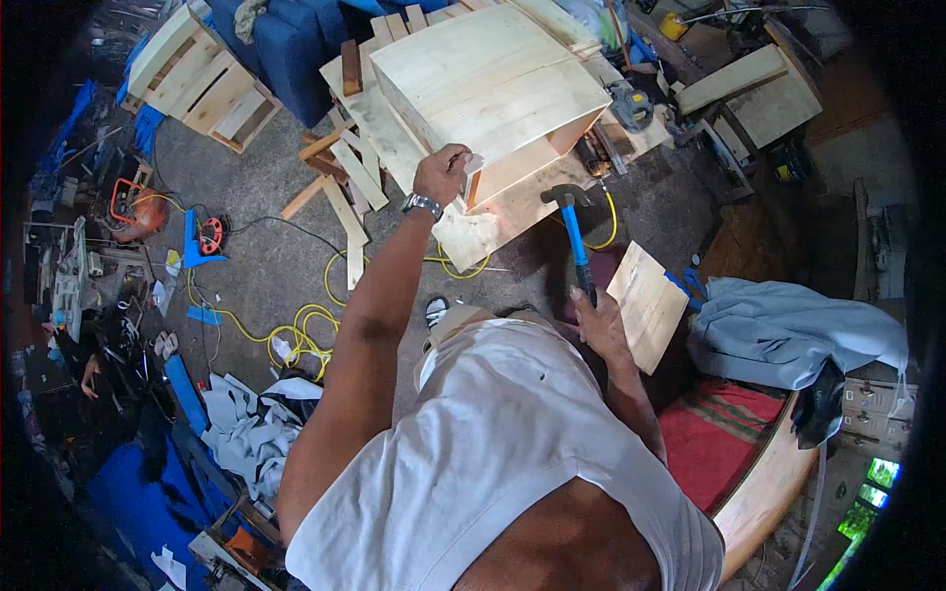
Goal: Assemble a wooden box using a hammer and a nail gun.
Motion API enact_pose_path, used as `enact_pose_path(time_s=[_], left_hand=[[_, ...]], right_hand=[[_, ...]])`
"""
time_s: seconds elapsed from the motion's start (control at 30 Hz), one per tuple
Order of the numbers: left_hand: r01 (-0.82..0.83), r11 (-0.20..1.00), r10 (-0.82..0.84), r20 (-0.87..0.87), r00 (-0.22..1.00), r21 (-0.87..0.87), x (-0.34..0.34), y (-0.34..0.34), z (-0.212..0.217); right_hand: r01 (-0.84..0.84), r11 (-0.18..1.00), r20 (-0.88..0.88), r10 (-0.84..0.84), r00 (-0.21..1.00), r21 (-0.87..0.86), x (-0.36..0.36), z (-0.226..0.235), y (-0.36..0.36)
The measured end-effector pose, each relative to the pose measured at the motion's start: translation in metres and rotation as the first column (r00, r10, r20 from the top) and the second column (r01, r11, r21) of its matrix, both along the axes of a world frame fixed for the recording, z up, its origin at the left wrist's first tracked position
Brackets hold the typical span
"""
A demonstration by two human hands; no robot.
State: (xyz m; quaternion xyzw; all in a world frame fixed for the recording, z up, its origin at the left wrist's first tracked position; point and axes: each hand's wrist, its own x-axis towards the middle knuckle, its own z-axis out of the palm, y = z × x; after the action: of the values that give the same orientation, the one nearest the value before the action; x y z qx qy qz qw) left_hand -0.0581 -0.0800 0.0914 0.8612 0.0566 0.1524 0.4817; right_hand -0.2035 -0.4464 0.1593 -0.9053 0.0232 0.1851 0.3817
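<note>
A pale plywood box (493, 74) with one open side stands on a worktable of light boards (468, 239). My left hand (443, 173), a watch on its wrist, is closed at the box's near left corner; what its fingers hold, if anything, is hidden. Lower and to the right, my right hand (601, 320) grips a hammer (574, 236) by the dark end of its blue handle. The dark hammer head points up, in front of the box's open side and apart from it.
A power tool (631, 106) sits right of the box. Wood offcuts (347, 187) lie to its left. Yellow hose (310, 330) coils on the floor. A loose plywood panel (647, 307) leans near my right hand, beside grey cloth (788, 330). A slatted wooden frame (202, 84) stands far left.
</note>
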Motion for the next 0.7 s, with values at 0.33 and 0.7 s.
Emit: enact_pose_path(time_s=[0.33,0.7], left_hand=[[-0.079,0.997,0.079,-0.012,0.997,-0.003,-0.002,-0.009,-0.013],[-0.118,0.981,0.12,0.001,0.993,0.156,-0.01,-0.013,-0.009]], right_hand=[[-0.106,0.994,0.009,0.106,0.994,0.015,0.025,0.01,0.025],[-0.209,0.978,0.282,0.207,0.937,-0.024,0.07,0.066,0.109]])
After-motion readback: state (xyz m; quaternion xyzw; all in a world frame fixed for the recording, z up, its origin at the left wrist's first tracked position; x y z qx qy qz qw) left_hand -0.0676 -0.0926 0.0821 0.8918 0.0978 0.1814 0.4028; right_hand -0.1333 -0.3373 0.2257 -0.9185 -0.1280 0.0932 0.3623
